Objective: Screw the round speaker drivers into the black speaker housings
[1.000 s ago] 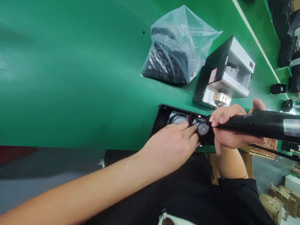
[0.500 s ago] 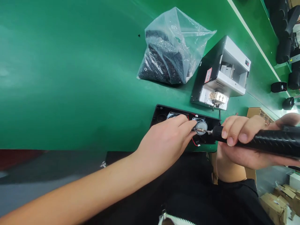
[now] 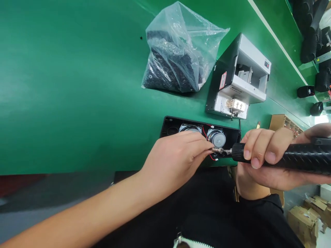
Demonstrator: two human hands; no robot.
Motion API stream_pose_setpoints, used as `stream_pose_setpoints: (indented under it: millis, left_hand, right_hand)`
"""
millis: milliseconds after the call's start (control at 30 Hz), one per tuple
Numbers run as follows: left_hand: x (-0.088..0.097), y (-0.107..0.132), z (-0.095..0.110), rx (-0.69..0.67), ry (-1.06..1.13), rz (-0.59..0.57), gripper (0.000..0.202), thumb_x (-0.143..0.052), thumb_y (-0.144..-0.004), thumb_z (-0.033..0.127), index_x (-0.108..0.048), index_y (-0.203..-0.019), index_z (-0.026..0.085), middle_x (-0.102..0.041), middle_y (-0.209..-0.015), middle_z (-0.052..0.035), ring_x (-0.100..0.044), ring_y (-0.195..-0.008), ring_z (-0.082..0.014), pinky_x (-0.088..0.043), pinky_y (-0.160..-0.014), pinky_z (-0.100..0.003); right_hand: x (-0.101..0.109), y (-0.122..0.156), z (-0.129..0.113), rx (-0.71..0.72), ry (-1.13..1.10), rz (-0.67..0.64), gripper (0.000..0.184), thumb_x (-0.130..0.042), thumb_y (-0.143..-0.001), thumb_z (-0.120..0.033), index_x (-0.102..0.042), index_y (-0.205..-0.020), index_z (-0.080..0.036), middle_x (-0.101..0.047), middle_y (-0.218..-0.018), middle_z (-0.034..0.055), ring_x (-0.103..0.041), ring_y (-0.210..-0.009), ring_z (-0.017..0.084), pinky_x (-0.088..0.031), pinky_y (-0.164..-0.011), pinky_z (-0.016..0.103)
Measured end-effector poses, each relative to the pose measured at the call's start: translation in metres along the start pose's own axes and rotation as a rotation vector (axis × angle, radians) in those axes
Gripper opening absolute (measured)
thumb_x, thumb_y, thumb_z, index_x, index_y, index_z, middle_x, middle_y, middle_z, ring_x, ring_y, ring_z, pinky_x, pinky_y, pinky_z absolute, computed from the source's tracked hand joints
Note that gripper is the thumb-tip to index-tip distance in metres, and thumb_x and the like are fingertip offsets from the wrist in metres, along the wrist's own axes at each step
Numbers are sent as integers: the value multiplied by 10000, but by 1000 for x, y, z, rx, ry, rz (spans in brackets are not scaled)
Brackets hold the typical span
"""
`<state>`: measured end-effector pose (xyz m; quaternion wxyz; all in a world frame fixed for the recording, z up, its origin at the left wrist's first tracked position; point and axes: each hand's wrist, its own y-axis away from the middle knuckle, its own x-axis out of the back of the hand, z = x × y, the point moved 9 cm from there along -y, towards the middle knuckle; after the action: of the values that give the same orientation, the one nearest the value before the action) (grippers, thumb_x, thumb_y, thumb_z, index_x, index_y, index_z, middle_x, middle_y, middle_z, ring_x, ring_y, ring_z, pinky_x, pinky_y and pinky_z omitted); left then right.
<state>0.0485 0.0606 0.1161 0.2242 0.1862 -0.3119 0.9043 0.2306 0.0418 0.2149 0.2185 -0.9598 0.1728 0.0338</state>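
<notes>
At the near edge of the green table (image 3: 77, 103), the right hand (image 3: 267, 148) has its fingers wrapped around a black screwdriver (image 3: 307, 159), probably so that the tool is steady and well in line. Just left of this grip, the metal bit (image 3: 220, 150) points toward the left hand (image 3: 176, 158), whose thumb and fingertip are pinched nearly closed on its tip. This pinch seems to steady or guide the end; whether a screw is also held there, I cannot tell, because it is too small.

Around and beyond the pinch lies the open black housing (image 3: 234, 136), with 2 round speakers (image 3: 218, 139) inside it; the left hand covers part of the 1 farther to the left. Red wires (image 3: 204, 132) run between them, and a white plug (image 3: 216, 159) lies just below the bit, apparently loose.

On the near side of the grips, the housing is close to the table edge, so room there is small. Beyond them, a silver and black machine (image 3: 236, 84) leaves only a narrow strip, and a clear bag (image 3: 178, 55) of dark parts lies to its left. Left of the pinch, the green surface extends widely and offers the easiest room for moving.
</notes>
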Motion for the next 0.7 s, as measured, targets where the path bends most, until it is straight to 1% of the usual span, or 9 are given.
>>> stream_pose_setpoints:
  millis: [100, 233, 367, 467, 567, 633, 700]
  left_hand:
    - [-1, -1, -2, 11, 31, -37, 243, -648, -1223, 215, -867, -1116, 211, -896, -988, -27, -846, -837, -195, -655, -748, -322]
    - [-2, -1, -3, 35, 65, -101, 268, -623, -1229, 190, -874, -1139, 221, -915, -1030, -40, -869, -890, -199, -681, -769, -322]
    - [-1, -1, -4, 33, 59, -119, 231, -661, -1206, 179, -877, -1133, 218, -912, -1025, -46, -872, -887, -210, -695, -761, -337]
    - [-4, -1, -4, 24, 36, -131, 235, -654, -1209, 174, -868, -1118, 207, -905, -1014, -44, -868, -873, -210, -688, -749, -340]
    - [-7, -2, 0, 9, -12, -134, 269, -613, -1232, 188, -853, -1110, 195, -903, -1009, -36, -869, -868, -211, -680, -741, -349]
    - [-8, -1, 2, 11, -59, -111, 292, -605, -1247, 223, -850, -1092, 193, -896, -983, -29, -863, -851, -215, -676, -733, -355]
    - [-5, 1, 1, 28, -110, -68, 310, -599, -1257, 251, -857, -1095, 194, -891, -969, -32, -860, -851, -217, -670, -737, -347]
  right_hand:
    - [4, 4, 4, -25, -30, 18, 486, -491, -1175, -787, -826, -1405, -520, -480, -634, -141, -377, -330, 96, -550, -425, 279]
    - [7, 5, 11, -51, -85, 0, 495, -527, -1162, -798, -819, -1416, -490, -496, -625, -133, -412, -345, 105, -562, -429, 286]
    - [13, 4, 18, -67, -118, 14, 504, -526, -1149, -826, -799, -1426, -505, -491, -618, -133, -416, -340, 119, -549, -404, 296]
    - [11, 5, 18, -63, -135, -3, 516, -532, -1146, -829, -795, -1440, -496, -505, -627, -129, -436, -353, 120, -552, -412, 293]
    - [6, 6, 15, -82, -88, 2, 516, -506, -1150, -837, -802, -1419, -511, -507, -629, -128, -439, -359, 118, -542, -419, 285]
    - [1, 8, 12, -84, -24, -3, 448, -596, -1131, -808, -804, -1414, -529, -508, -639, -133, -447, -360, 118, -539, -417, 287]
    - [-7, 11, 8, -71, 47, -34, 417, -717, -1092, -763, -800, -1434, -538, -522, -655, -135, -498, -385, 130, -577, -440, 310]
